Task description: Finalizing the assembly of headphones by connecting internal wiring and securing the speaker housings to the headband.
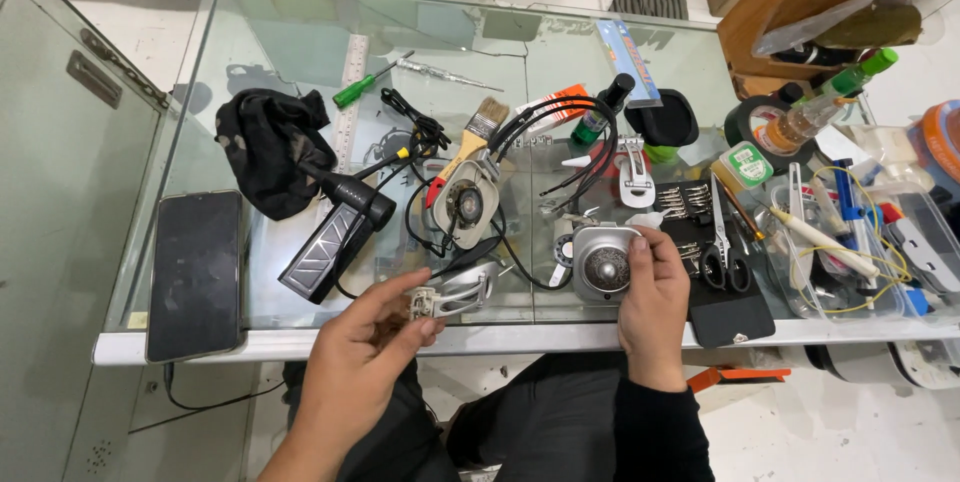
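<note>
Small grey connector part [424, 303]: pinched between thumb and fingertips of left hand [360, 352], held at the near edge of the glass table [300, 32], touching the end of a curved silver bracket [462, 292]. Left hand mostly closed, fingers curled around the part.

Round grey housing with a dark dished centre [604, 264]: gripped from its right side by right hand [652, 304], thumb on the upper rim, fingers wrapped behind; hand partly closed on it. Housing positioned over the near right-centre of the tabletop, just right of the bracket.

Just beyond the housing: bundle of black cables [570, 132] arching toward a second round assembly [466, 204]. Paintbrush with a wooden handle [475, 137] lying across the top of that assembly. Left of it: black handlebar-style unit with a ribbed silver face [335, 232], then a dark crumpled cloth [272, 147]. Metal ruler [350, 92] and green-handled screwdriver [368, 82] farther back.

Right of the housing: black tray of small bits [690, 207], scissors [726, 257], clear box of tools and yellow wire [860, 252]. Dark phone [196, 272], face up, at the left near corner.
</note>
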